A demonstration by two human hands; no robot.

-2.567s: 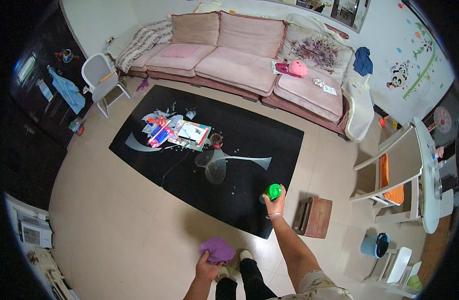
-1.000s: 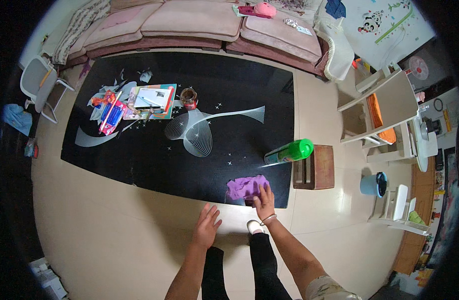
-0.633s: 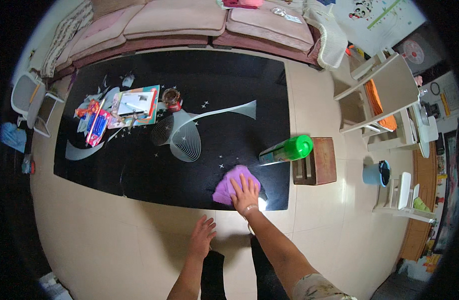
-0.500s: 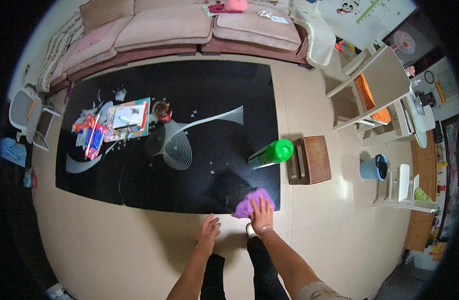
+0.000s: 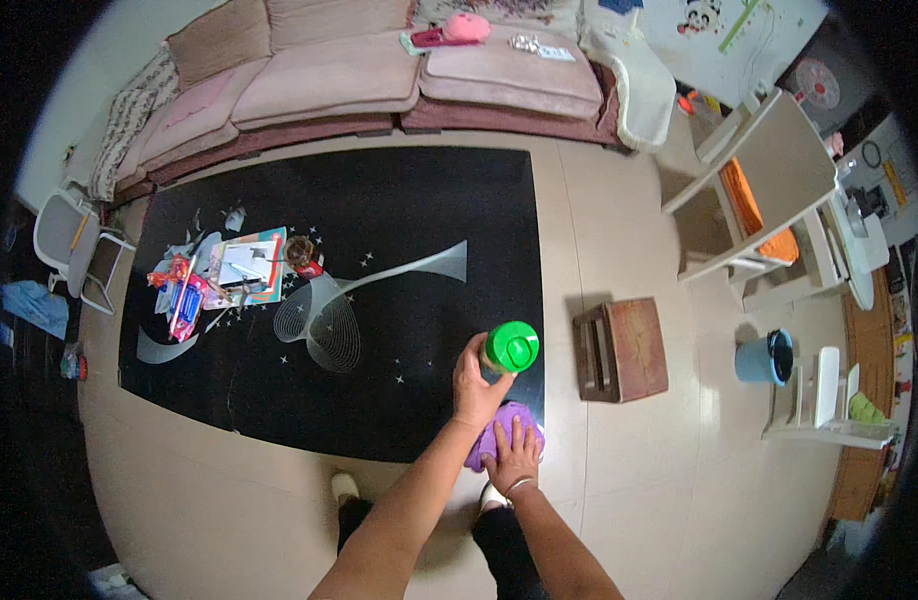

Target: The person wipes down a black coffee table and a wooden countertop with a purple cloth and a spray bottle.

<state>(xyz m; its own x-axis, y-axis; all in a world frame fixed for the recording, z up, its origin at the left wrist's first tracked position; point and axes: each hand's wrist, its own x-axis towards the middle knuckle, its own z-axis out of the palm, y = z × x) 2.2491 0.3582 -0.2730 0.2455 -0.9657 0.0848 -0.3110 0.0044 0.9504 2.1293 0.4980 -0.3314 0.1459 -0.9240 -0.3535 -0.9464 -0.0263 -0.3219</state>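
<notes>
Near the right end of the low black table (image 5: 279, 410) stands a tall bottle with a bright green lid (image 5: 511, 347). My left hand (image 5: 473, 388) is wrapped around the bottle's side, just below the lid. Most of its body is hidden beneath the lid and my fingers. At the table's near right corner lies a bunched purple cloth (image 5: 479, 456). My right hand (image 5: 517, 458) rests palm down on the cloth, fingers spread, pressing it to the tabletop.
Papers and notebooks (image 5: 247, 264), colourful packets (image 5: 186, 300) and a brown jar (image 5: 299, 252) sit on the table's left part. A wooden stool (image 5: 634, 350) stands right of the table, with a blue bin (image 5: 759, 360) farther right. A sofa (image 5: 319, 80) lines the far side.
My left hand has moved up and right from the table's near edge and taken hold of the bottle. The bottle has shifted slightly left. My right hand stays on the cloth.
</notes>
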